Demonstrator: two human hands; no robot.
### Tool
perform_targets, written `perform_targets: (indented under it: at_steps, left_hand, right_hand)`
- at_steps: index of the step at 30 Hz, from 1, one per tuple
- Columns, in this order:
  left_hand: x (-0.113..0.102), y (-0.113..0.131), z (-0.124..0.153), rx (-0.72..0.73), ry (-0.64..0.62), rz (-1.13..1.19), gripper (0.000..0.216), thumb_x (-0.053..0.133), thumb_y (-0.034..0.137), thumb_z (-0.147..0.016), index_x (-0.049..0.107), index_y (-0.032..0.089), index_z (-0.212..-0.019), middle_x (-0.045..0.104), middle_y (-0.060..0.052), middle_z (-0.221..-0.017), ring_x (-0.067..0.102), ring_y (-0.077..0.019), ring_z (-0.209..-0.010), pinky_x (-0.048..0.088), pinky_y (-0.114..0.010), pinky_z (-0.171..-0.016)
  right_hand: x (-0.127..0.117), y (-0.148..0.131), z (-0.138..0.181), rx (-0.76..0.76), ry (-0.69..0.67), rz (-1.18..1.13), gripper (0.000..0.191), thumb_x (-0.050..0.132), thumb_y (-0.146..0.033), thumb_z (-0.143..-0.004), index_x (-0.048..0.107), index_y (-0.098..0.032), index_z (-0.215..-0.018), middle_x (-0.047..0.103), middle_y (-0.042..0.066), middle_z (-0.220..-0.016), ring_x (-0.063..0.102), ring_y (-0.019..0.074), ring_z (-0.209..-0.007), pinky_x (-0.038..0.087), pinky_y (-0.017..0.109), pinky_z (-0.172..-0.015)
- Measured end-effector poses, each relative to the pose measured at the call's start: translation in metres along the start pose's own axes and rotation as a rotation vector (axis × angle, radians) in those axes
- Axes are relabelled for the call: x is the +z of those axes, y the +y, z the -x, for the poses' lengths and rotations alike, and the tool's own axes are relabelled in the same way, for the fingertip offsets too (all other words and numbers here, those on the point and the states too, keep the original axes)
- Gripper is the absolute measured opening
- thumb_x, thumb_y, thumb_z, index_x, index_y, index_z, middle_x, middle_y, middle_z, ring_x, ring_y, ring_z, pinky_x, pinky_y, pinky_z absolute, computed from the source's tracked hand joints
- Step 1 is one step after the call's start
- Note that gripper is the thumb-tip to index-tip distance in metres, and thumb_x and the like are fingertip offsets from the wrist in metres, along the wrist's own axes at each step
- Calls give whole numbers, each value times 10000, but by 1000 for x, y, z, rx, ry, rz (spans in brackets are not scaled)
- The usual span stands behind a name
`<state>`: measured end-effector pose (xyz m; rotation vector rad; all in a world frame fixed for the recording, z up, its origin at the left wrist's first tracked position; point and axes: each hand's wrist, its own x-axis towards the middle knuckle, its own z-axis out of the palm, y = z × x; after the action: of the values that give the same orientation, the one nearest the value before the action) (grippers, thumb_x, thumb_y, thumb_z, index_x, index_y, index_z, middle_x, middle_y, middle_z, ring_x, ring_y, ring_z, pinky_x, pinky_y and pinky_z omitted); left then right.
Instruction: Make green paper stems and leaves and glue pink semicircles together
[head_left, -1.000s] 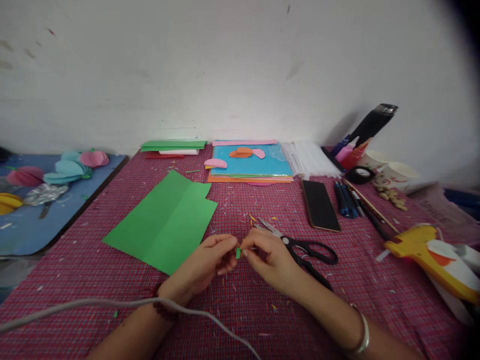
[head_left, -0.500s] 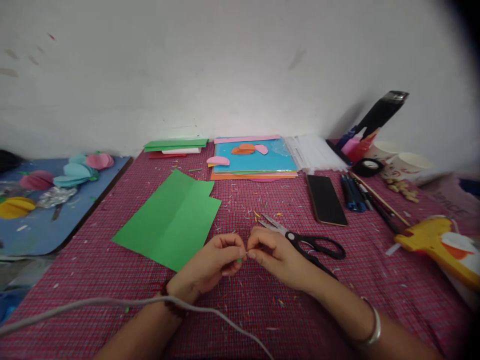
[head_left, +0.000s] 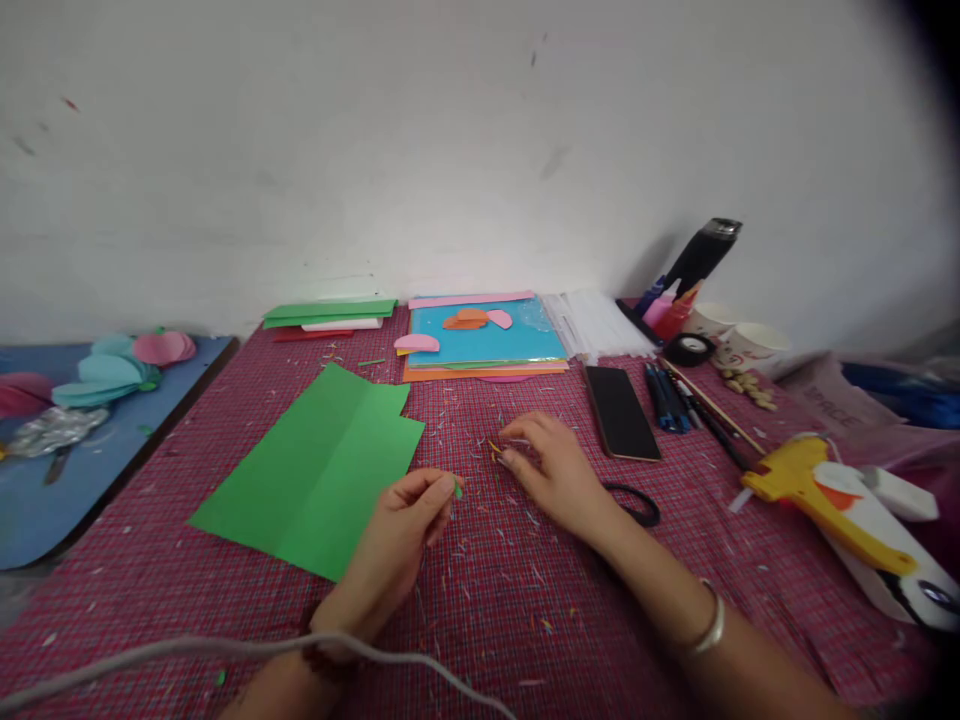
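Observation:
My left hand (head_left: 409,515) is closed in a pinch on a small green paper piece (head_left: 458,490), of which only a tip shows past the thumb. Apart from it, my right hand (head_left: 555,470) hovers over the tablecloth with thumb and forefinger spread. A thin yellow scrap (head_left: 494,447) appears at its fingertips; the fingers do not close on it. Beneath the right hand and wrist lie scissors, with one black handle loop (head_left: 637,503) showing and the blades hidden. Left of my left hand lies a creased green paper sheet (head_left: 315,470) with a notched corner.
Colored sheets (head_left: 487,345) with cut paper shapes lie by the wall. A phone (head_left: 621,412), pens (head_left: 667,398), paper cups (head_left: 750,345) and a yellow glue gun (head_left: 817,485) are at right. A grey cable (head_left: 187,645) crosses my left wrist. Paper ornaments (head_left: 109,380) sit at left.
My hands, fingertips together before, are now apart. The right hand has moved away and spread its fingers, covering the scissors' blades. The left keeps the green piece. The view has shifted slightly.

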<state>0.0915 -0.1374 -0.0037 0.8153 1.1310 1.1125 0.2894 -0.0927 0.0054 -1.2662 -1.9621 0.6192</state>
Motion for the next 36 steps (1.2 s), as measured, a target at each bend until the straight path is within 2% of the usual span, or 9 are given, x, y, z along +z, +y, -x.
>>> perform_targets:
  at_steps: [7, 12, 18, 23, 25, 28, 30, 34, 36]
  left_hand:
    - [7, -2, 9, 245, -5, -244, 154, 711, 339, -759, 744, 189, -763, 646, -18, -722, 554, -151, -716, 443, -259, -660]
    - [7, -2, 5, 91, -87, -36, 333, 650, 470, -787, 657, 188, -964, 556, 21, -652, 468, -106, -530, 357, -212, -443]
    - [1, 1, 1, -50, -353, -241, 321, 754, 367, -674, 497, 176, -655, 435, 84, -520, 340, -50, -444, 249, -186, -425]
    - [-19, 19, -3, -149, -515, -395, 179, 634, 326, -770, 578, 173, -696, 521, 42, -558, 438, -81, -467, 342, -200, -455]
    - [-38, 37, -5, -28, -434, -541, 151, 631, 300, -777, 616, 175, -694, 555, 27, -582, 482, -94, -497, 378, -208, -487]
    - [-62, 62, -5, 386, 180, -579, 111, 647, 276, -772, 620, 191, -706, 547, 35, -591, 494, -99, -547, 385, -200, -531]
    - [-61, 67, -4, 465, 318, -480, 100, 660, 265, -765, 616, 206, -832, 583, 29, -697, 532, -111, -612, 424, -215, -584]
    - [-22, 37, 4, 290, -165, -493, 281, 682, 162, -690, 589, 197, -953, 606, -18, -882, 578, -155, -767, 464, -252, -645]
    - [-2, 17, 7, 321, -269, -568, 233, 595, 83, -700, 571, 190, -905, 583, -21, -898, 559, -147, -781, 451, -254, -664]
  right_hand:
    - [28, -39, 21, 188, -169, -556, 145, 569, -253, -806, 524, -187, -686, 517, -28, -651, 482, 120, -627, 403, 248, -599]
    - [31, -32, 20, 196, -158, -522, 146, 537, -180, -788, 523, -189, -643, 496, -40, -602, 445, 109, -582, 364, 231, -551]
    - [27, -31, 28, 116, -341, -442, 151, 561, -193, -799, 536, -190, -650, 503, -38, -621, 441, 111, -599, 341, 233, -553]
    - [21, -28, 28, 155, -491, -530, 143, 546, -200, -807, 534, -187, -665, 462, -49, -608, 410, 99, -577, 334, 226, -538]
    - [18, -22, 26, 186, -480, -523, 132, 541, -190, -797, 526, -186, -666, 440, -51, -604, 391, 97, -569, 319, 228, -530]
    - [17, -13, 23, 210, -405, -522, 128, 538, -193, -786, 508, -187, -662, 419, -52, -605, 373, 97, -565, 305, 234, -527]
    - [18, -11, 22, 210, -388, -521, 127, 533, -187, -783, 497, -189, -662, 416, -53, -608, 370, 97, -561, 299, 234, -521]
    - [22, -16, 25, 179, -388, -434, 144, 506, -128, -777, 492, -191, -648, 440, -49, -599, 396, 101, -567, 310, 229, -524]
    - [24, -20, 27, 131, -375, -368, 149, 489, -85, -752, 498, -189, -647, 473, -38, -617, 433, 111, -603, 329, 231, -551]
